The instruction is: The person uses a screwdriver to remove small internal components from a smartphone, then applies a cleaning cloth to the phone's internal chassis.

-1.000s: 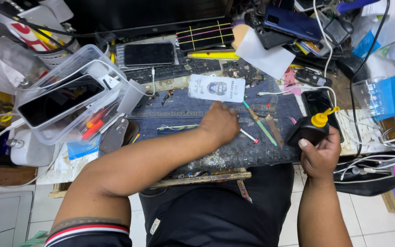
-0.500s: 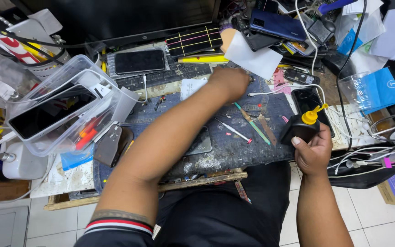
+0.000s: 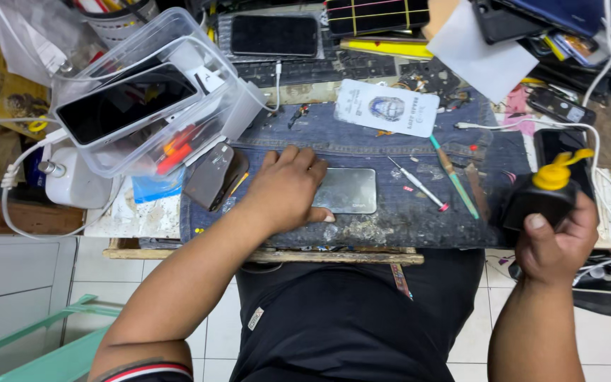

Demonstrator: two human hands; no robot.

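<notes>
The left hand (image 3: 288, 191) is laid flat, palm down, fingers loosely spread and gripping nothing; its fingertips are pressed on the left end of a grey phone (image 3: 346, 191), which is lying face down on the denim mat (image 3: 390, 134) at the centre of the bench. The phone seems to be pinned this way so it is kept from sliding on the cloth.

At 3 o'clock from the phone, the right hand (image 3: 556, 244) is closed around a black bottle (image 3: 542, 201) with a yellow nozzle, held upright just off the mat's right edge, the thumb wrapped over its front; upright carriage probably keeps the liquid in.

Between the two hands, two slim tools are lying on the mat: a white-shafted screwdriver (image 3: 419, 185) and a green-handled one (image 3: 455, 178), both within easy reach. At 12 o'clock of the phone one white card (image 3: 387, 107) is resting on the mat's far edge. At 10 o'clock a clear tub (image 3: 143, 99) is stacked with one dark phone on top, and beyond it a second dark phone (image 3: 274, 35) is plugged into a cable.
</notes>
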